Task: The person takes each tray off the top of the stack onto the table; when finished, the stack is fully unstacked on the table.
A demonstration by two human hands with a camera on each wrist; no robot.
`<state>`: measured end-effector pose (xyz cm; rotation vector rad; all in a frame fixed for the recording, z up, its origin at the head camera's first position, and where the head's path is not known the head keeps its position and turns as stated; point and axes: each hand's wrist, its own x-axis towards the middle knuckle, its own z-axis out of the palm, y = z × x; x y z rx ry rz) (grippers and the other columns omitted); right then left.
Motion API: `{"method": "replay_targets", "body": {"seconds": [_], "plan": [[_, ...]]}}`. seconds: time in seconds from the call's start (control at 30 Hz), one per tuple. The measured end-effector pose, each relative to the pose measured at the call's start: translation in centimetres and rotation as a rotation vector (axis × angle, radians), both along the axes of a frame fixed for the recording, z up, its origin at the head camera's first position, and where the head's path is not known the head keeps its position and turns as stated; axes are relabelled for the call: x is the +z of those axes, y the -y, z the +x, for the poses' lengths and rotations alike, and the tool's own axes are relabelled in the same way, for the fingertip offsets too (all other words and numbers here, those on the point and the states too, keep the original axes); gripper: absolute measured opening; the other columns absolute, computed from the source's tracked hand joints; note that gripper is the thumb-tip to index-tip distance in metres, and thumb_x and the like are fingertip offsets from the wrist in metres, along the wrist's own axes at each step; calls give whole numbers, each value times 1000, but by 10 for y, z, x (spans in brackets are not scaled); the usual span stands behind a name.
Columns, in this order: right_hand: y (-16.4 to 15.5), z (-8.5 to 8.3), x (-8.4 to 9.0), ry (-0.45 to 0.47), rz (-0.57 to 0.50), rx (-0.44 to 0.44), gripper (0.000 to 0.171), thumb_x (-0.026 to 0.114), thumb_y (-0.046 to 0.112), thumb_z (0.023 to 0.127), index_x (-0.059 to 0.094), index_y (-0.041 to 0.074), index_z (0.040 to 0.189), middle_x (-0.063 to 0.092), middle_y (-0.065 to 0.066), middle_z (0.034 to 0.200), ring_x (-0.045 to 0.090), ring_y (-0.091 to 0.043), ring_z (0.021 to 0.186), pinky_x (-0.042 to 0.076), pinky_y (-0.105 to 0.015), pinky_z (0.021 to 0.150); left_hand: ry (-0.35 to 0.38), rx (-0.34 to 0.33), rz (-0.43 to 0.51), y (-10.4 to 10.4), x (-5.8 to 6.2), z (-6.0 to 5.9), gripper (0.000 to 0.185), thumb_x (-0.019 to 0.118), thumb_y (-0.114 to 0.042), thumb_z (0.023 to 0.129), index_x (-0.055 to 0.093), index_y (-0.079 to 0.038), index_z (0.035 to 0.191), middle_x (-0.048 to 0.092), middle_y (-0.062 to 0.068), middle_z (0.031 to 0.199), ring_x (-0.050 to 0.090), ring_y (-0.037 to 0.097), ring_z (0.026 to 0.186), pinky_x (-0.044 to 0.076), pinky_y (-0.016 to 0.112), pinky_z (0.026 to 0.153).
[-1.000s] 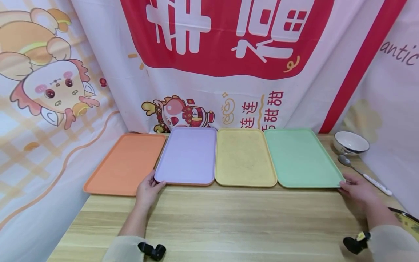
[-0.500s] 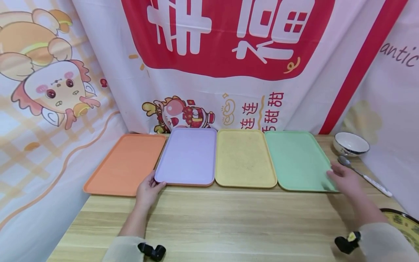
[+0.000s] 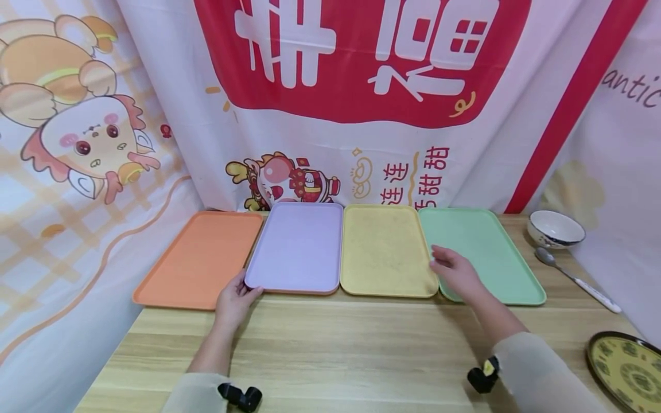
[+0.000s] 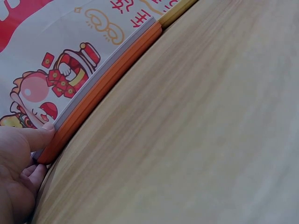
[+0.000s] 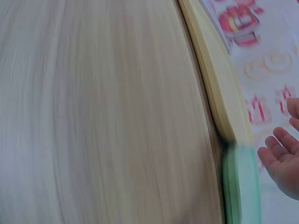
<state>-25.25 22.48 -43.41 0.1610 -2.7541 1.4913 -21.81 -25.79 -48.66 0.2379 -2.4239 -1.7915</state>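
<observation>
Gripping the near left corner of the lilac tray [image 3: 296, 246], the left hand [image 3: 234, 298] has its thumb on the rim and its fingers curled under the edge; that tray overlaps the right edge of the orange tray [image 3: 198, 258], and the left wrist view shows lilac rim lying on orange rim. The right hand [image 3: 454, 274] hovers with loose, spread fingers, holding nothing, over the seam where the yellow tray [image 3: 384, 249] meets the green tray [image 3: 496, 252]. All four trays sit edge to edge along the far side of the wooden table [image 3: 351, 350], against the banner [image 3: 361, 86]. Bare tabletop lies between the trays' near edges and the person. To the right stand a bowl [image 3: 555, 228], a spoon [image 3: 575, 278] and a patterned plate [image 3: 627, 370].
</observation>
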Motion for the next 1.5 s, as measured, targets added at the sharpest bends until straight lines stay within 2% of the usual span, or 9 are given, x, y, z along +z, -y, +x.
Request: {"method": "replay_targets", "body": {"seconds": [0.17, 0.27, 0.6, 0.73, 0.87, 0.97, 1.1, 1.3, 1.5], "plan": [[42, -5, -7, -4, -32, 56, 48, 56, 11, 99, 44, -7, 142, 52, -31, 138, 54, -42, 125, 47, -47, 108, 3, 2, 0, 1, -1, -1, 74, 66, -3, 91, 22, 13, 149, 27, 34, 153, 28, 43, 144, 31, 42, 119], [66, -8, -13, -1, -40, 87, 47, 57, 9, 98, 46, -7, 140, 54, -30, 136, 55, -41, 124, 47, -51, 109, 7, 3, -2, 1, -1, -1, 74, 66, -3, 91, 22, 12, 149, 26, 34, 154, 28, 42, 145, 31, 42, 119], [134, -7, -19, 46, -95, 112, 44, 61, 9, 95, 53, -4, 136, 61, -25, 129, 61, -35, 116, 53, -46, 102, 15, -1, -8, 2, 0, 1, 74, 66, -4, 92, 22, 12, 149, 26, 33, 154, 28, 42, 145, 30, 41, 120], [156, -7, -22, 41, -66, 126, 42, 62, 10, 94, 56, -3, 133, 66, -20, 117, 63, -31, 108, 55, -43, 97, 10, 3, -8, 2, -1, 1, 74, 66, -3, 92, 22, 12, 149, 25, 33, 154, 27, 42, 145, 30, 42, 120], [173, -7, -25, 68, -33, 148, 41, 62, 13, 94, 57, -1, 133, 67, -13, 106, 62, -24, 98, 56, -35, 86, 7, 3, -18, 1, -1, 1, 74, 66, -4, 92, 22, 13, 149, 25, 33, 155, 27, 42, 145, 30, 42, 120], [182, -9, -28, 87, -2, 142, 44, 64, 16, 93, 57, 0, 133, 66, -10, 100, 60, -19, 91, 55, -29, 77, 3, 3, -24, 1, -2, 1, 74, 66, -4, 91, 22, 13, 149, 25, 32, 155, 27, 42, 145, 31, 42, 120], [191, -13, -31, 108, 49, 93, 51, 69, 22, 91, 55, 3, 136, 63, -6, 92, 56, -16, 82, 51, -26, 72, 8, 4, -23, 1, -3, 0, 75, 66, -4, 92, 22, 11, 150, 25, 32, 155, 27, 41, 145, 31, 41, 120], [196, -16, -31, 114, 127, 53, 58, 72, 28, 89, 54, 3, 138, 61, -4, 88, 53, -17, 81, 50, -31, 78, 9, 7, -18, 2, -4, -1, 75, 66, -5, 92, 22, 11, 150, 25, 31, 155, 27, 41, 145, 32, 41, 119], [199, -17, -31, 114, 91, 47, 54, 71, 17, 86, 56, -1, 135, 60, -5, 88, 53, -17, 82, 50, -31, 77, 3, 4, -19, 2, -4, -2, 75, 66, -4, 91, 22, 12, 149, 25, 32, 155, 28, 41, 145, 32, 41, 119]]}}
